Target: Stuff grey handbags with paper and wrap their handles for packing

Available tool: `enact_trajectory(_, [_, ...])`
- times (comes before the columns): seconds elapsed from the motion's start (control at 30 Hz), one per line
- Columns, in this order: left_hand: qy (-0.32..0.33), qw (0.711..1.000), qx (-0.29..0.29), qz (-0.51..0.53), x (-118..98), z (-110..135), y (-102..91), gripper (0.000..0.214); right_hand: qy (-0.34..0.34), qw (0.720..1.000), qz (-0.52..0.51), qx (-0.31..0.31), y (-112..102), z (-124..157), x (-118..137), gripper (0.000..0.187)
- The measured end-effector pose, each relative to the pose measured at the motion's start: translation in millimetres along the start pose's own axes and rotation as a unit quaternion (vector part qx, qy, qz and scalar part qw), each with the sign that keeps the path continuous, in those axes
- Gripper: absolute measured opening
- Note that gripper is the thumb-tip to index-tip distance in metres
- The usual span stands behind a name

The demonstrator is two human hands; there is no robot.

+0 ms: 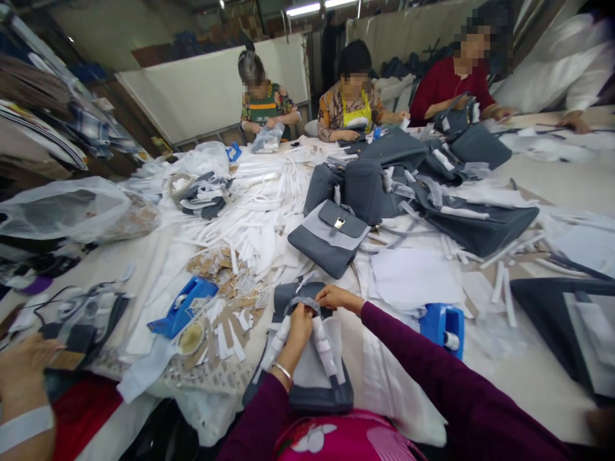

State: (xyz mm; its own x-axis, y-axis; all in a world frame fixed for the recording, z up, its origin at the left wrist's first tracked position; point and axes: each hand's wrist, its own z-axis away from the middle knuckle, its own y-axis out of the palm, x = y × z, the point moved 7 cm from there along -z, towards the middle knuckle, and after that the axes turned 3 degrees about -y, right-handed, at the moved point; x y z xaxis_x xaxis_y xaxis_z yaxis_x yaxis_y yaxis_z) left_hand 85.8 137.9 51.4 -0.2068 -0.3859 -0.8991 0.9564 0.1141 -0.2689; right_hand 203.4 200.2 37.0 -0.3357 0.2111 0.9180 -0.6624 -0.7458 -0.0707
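A dark grey and light grey handbag (314, 368) lies in front of me at the table's near edge. White wrapping covers parts of its straps (324, 349). My left hand (301, 323) is closed on the bag's handle (306, 302), which has clear plastic about it. At the handle's right end, my right hand (336, 297) pinches with thumb and finger; what sits between the fingertips is too small to make out. Just beyond lies another two-tone grey handbag (329, 238) with a metal clasp.
Blue tape dispensers stand to the left (185, 307) and right (442, 330). Cardboard scraps (223, 269), white strips (269, 186) and more grey bags (368, 186) cover the table. A co-worker's hand (29, 365) is at the left edge; several people sit across.
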Motion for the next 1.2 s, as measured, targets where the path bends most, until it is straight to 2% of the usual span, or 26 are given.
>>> enact_trajectory(0.1, [0.023, 0.996, -0.027, -0.084, -5.1, 4.9, -3.9, 0.02, 0.004, 0.999, -0.034, -0.001, -4.7, 5.6, -7.6, 0.014])
enact_trajectory(0.2, [0.055, 0.987, -0.039, -0.146, -15.8, 15.9, -4.8, 0.025, 0.002, 0.998, -0.068, 0.002, -7.8, 15.6, -14.1, 0.021])
enact_trajectory(0.37, [0.109, 0.975, -0.04, -0.192, -30.8, 34.6, -3.5, 0.026, -0.039, 0.987, -0.145, 0.063, -6.6, 31.4, -12.4, 0.041])
enact_trajectory(0.47, [0.135, 0.982, -0.042, -0.126, -32.7, 38.2, -6.0, 0.017, -0.04, 0.98, -0.169, 0.096, -8.1, 34.5, -12.4, 0.036])
enact_trajectory(0.53, [0.124, 0.991, -0.036, -0.031, -27.8, 35.3, -7.2, 0.012, -0.036, 0.975, -0.187, 0.115, -8.8, 34.6, -12.7, 0.029])
enact_trajectory(0.63, [0.094, 0.993, -0.016, 0.071, -18.8, 28.4, -2.7, 0.011, -0.038, 0.967, -0.222, 0.12, -9.6, 32.9, -12.3, 0.031])
enact_trajectory(0.73, [0.078, 0.987, -0.012, 0.143, -14.7, 25.7, 1.9, 0.018, -0.055, 0.963, -0.249, 0.084, -10.4, 29.6, -11.8, 0.033])
enact_trajectory(0.87, [0.062, 0.973, -0.031, 0.219, -13.6, 32.1, 0.2, 0.027, -0.09, 0.965, -0.248, -0.017, -10.9, 26.8, -13.7, 0.036])
enact_trajectory(1.03, [0.025, 0.944, -0.056, 0.325, -12.5, 48.5, -7.0, 0.038, -0.144, 0.957, -0.19, -0.166, -13.0, 34.5, -13.2, 0.025])
enact_trajectory(1.1, [0.0, 0.929, -0.057, 0.366, -11.3, 54.5, -7.2, 0.041, -0.163, 0.954, -0.156, -0.199, -12.3, 39.2, -10.3, 0.02])
enact_trajectory(1.2, [-0.022, 0.922, -0.06, 0.383, -11.8, 60.5, -6.4, 0.046, -0.187, 0.953, -0.092, -0.221, -10.1, 44.9, -3.3, 0.011])
